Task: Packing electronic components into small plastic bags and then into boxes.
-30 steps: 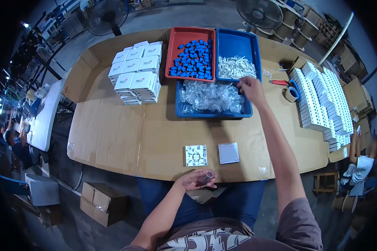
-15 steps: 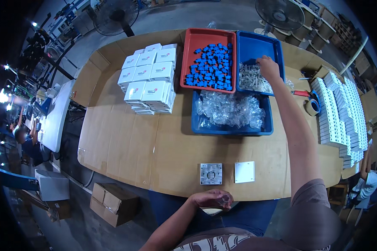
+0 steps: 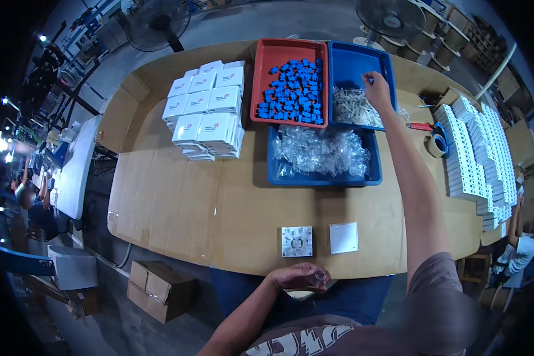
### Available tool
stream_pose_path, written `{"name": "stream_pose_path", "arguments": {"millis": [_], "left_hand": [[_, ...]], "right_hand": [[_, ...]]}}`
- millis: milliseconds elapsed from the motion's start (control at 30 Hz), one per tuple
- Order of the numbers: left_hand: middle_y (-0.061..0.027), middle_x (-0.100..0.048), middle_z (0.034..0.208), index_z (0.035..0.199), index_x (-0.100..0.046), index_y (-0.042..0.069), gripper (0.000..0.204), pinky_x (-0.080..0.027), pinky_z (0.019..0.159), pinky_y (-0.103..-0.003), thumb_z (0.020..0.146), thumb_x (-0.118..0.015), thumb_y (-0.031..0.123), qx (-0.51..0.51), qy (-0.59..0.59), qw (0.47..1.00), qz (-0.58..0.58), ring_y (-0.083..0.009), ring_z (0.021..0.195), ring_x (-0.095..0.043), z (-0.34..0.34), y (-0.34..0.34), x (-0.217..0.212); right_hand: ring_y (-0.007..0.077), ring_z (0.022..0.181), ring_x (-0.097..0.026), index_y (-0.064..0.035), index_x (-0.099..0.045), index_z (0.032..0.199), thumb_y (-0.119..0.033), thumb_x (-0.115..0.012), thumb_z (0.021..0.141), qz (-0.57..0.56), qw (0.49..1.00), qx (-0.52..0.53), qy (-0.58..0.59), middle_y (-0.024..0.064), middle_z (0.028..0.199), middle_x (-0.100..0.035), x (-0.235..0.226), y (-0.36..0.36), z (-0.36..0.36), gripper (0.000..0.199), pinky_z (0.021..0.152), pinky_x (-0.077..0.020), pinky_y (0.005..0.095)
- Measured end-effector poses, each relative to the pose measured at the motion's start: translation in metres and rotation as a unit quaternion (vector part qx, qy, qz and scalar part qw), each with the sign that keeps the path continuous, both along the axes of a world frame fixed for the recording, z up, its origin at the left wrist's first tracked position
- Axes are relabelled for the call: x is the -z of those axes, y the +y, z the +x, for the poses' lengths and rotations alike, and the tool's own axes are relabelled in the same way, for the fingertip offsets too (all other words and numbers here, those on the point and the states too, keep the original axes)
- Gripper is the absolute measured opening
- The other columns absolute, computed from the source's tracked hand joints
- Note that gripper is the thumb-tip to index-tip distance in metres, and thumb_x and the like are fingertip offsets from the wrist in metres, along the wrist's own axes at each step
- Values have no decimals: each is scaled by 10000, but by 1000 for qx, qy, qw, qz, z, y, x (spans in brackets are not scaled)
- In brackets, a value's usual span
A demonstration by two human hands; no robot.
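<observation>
Left hand (image 3: 296, 276) at the near edge of the cardboard-covered table (image 3: 160, 202), above the lap; fingers curled around a clear plastic piece (image 3: 320, 276), exact shape hard to make out. Right arm stretched well forward, right hand (image 3: 378, 90) above the blue tray (image 3: 353, 56) of slim white parts (image 3: 349, 105); fingertips bunched close together, cannot tell of anything pinched between them. On the table just beyond the left hand: white square base (image 3: 296, 242), ring-like shape at its middle; near it on the right, apart, flat white square plate (image 3: 343, 237). Farther off, red tray (image 3: 273, 53) with a pile of blue parts (image 3: 291, 92), side by side with the blue tray. Nearer, far edge hidden by both: second tray (image 3: 326, 180), also blue, heaped with clear plastic bags (image 3: 320, 151). Toward the left, stacked white boxes (image 3: 204, 113). Toward the right, red-handled tool (image 3: 420, 126), tape roll (image 3: 436, 146), long white stacks (image 3: 471, 154)
</observation>
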State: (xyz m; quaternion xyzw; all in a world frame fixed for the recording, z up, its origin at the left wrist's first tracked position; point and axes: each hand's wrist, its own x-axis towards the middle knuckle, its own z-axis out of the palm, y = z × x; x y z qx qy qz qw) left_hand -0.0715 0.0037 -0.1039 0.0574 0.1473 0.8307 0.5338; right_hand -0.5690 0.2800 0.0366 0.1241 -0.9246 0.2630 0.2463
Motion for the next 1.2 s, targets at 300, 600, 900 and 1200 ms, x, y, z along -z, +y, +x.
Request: {"name": "stream_pose_path", "arguments": {"millis": [300,600,900,1200], "left_hand": [[-99,-664,1124,1226,-640,-25,539,-499,1048,-407,973,-669,451,-44,22,999,-17,-202,977,-664,9,-3,3],[-98,-648,988,1179,-603,-37,595,-480,1084,-506,1026,-544,535,-93,-33,995,-26,-233,953,-661,-3,0,-1],[-86,-674,1074,1253,-591,55,479,-517,1038,-480,1014,-607,469,-128,-11,991,-43,-224,997,-682,8,-1,-9],[-98,-674,1080,1257,-607,61,384,-540,1012,-486,1029,-612,370,-132,36,985,-101,-249,971,-694,12,-3,-12]], "right_hand": [[69,755,-526,-14,-675,1211,-127,-660,1008,-588,742,-214,-239,36,1024,-671,-53,-51,206,232,703,-430,211],[57,740,-585,34,-687,1114,-85,-683,976,-390,824,-166,-377,40,895,-726,14,-70,423,183,652,-467,230],[105,812,-652,-15,-743,1013,-69,-754,895,-212,852,-204,-434,38,907,-747,13,-79,473,130,713,-487,269],[162,873,-668,30,-740,1095,-85,-656,956,-118,787,-317,-515,81,996,-741,13,-76,456,200,837,-545,333]]}}
